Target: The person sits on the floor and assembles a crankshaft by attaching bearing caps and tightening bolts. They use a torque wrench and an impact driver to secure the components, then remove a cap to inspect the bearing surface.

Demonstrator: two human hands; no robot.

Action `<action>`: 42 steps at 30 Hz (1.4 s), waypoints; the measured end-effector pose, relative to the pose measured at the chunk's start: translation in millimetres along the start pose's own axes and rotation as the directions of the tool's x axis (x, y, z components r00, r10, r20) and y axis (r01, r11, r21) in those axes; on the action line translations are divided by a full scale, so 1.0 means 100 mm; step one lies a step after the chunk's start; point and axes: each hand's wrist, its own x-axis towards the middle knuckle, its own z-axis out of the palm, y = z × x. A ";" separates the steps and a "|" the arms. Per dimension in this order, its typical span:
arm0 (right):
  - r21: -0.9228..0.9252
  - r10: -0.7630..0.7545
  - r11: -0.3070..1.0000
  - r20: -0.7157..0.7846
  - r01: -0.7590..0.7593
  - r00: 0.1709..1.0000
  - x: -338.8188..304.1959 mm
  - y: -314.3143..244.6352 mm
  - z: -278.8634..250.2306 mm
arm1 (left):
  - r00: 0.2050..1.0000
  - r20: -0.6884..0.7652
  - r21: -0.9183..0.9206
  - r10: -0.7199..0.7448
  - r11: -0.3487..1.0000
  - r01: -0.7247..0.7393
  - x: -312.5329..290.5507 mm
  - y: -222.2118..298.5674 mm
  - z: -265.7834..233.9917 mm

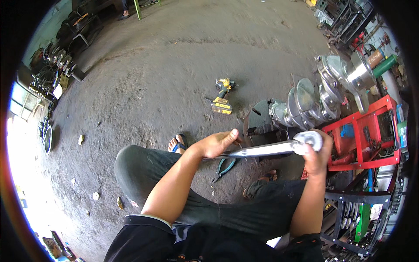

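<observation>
My right hand is closed around the round, pale, disc-like end of a long shiny metal tool. The tool points left, narrowing to a darker end beside and under my left hand. Its thumb is stretched out, while the other fingers are mostly hidden, so I cannot see whether they grip the tool. A large crankshaft lies just beyond my hands on the right. Below the tool, teal-handled pliers rest on the floor by my feet. The tool's exact kind is unclear.
A yellow-and-black cordless power tool stands on the stained concrete floor ahead. At the right are a red metal frame and a dark rack of parts. More metal parts line the far left. A person's foot shows at the back.
</observation>
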 end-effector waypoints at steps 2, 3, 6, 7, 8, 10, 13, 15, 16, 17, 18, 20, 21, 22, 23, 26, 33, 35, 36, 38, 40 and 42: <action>-0.009 -0.140 0.990 -0.179 0.140 0.974 0.03 -0.02 -0.33 | 0.994 -0.037 0.144 -0.103 0.984 0.107 -0.04 0.03 -0.16; -0.009 -0.173 0.984 -0.236 0.176 0.956 0.08 -0.02 -0.50 | 0.997 -0.013 0.188 -0.081 0.979 0.082 -0.07 0.09 -0.23; 0.164 -0.127 0.968 -0.327 0.189 0.937 0.14 -0.03 -0.86 | 0.969 -0.106 0.383 0.224 0.908 -0.168 -0.24 0.35 -0.31; 0.203 -0.121 0.960 -0.319 0.193 0.940 0.13 -0.03 -0.93 | 0.971 -0.133 0.396 0.197 0.909 -0.130 -0.27 0.46 -0.30; 0.252 -0.119 0.947 -0.302 0.200 0.946 0.12 -0.03 -0.98 | 0.968 -0.199 0.477 0.154 0.878 -0.042 -0.29 0.57 -0.24; 0.335 -0.166 0.908 -0.262 0.251 0.951 0.12 -0.02 -1.01 | 0.916 -0.299 0.578 0.268 0.815 -0.050 -0.34 0.77 -0.17; 0.285 -0.195 0.903 -0.400 0.323 0.896 0.13 -0.06 -0.91 | 0.802 -0.377 0.698 0.463 0.711 -0.083 -0.42 0.99 -0.14; 0.348 -0.304 0.856 -0.261 0.383 0.916 0.15 -0.17 -0.78 | 0.722 -0.388 0.793 0.573 0.607 -0.055 -0.50 1.13 -0.18; 0.344 -0.255 0.864 -0.331 0.368 0.909 0.16 -0.23 -0.69 | 0.679 -0.395 0.806 0.618 0.589 -0.067 -0.54 1.20 -0.20; 0.403 -0.289 0.822 -0.313 0.402 0.905 0.15 -0.30 -0.59 | 0.681 -0.367 0.833 0.634 0.550 -0.064 -0.58 1.29 -0.24; 0.357 -0.220 0.849 -0.430 0.389 0.876 0.14 -0.34 -0.44 | 0.700 -0.378 0.852 0.606 0.524 0.006 -0.62 1.36 -0.26; 0.296 -0.361 0.832 -0.354 0.470 0.863 0.14 -0.48 -0.23 | 0.698 -0.385 0.874 0.604 0.482 0.064 -0.65 1.49 -0.41; 0.250 -0.366 0.836 -0.409 0.489 0.836 0.15 -0.52 -0.14 | 0.665 -0.368 0.888 0.650 0.458 0.044 -0.68 1.52 -0.54; 0.282 -0.388 0.839 -0.289 0.465 0.875 0.16 -0.59 -0.12 | 0.648 -0.350 0.895 0.676 0.445 0.020 -0.68 1.52 -0.67; 0.374 -0.371 0.832 -0.172 0.409 0.912 0.17 -0.63 -0.12 | 0.643 -0.346 0.913 0.683 0.403 0.064 -0.70 1.45 -0.80; 0.082 -0.405 0.858 -0.499 0.507 0.766 0.23 -0.64 -0.32 | 0.719 -0.441 0.850 0.537 0.506 0.143 -0.69 0.89 -1.02; 0.749 0.534 0.652 -0.340 -0.121 0.774 0.53 0.26 -1.48 | 0.772 -0.608 0.318 -0.185 0.834 0.451 -0.50 -1.06 -0.16; 0.445 0.693 0.720 -0.415 -0.533 0.589 0.69 0.78 -1.61 | 0.737 -0.608 0.159 -0.294 0.865 0.476 -0.36 -1.39 0.15; 0.129 0.618 0.743 -0.509 -0.657 0.599 0.66 1.03 -1.61 | 0.734 -0.597 0.141 -0.324 0.858 0.494 -0.29 -1.51 0.26; -0.636 0.302 0.548 -0.454 -0.542 0.838 0.61 1.42 -1.52 | 0.740 -0.588 0.124 -0.327 0.868 0.482 -0.14 -1.70 0.43; -0.747 0.381 0.552 -0.170 -0.371 0.909 0.54 1.52 -1.47 | 0.718 -0.577 0.088 -0.389 0.845 0.528 -0.02 -1.84 0.54; -0.783 0.470 0.482 -0.147 -0.392 0.870 0.48 1.44 -1.41 | 0.700 -0.588 0.064 -0.405 0.840 0.539 0.06 -1.95 0.62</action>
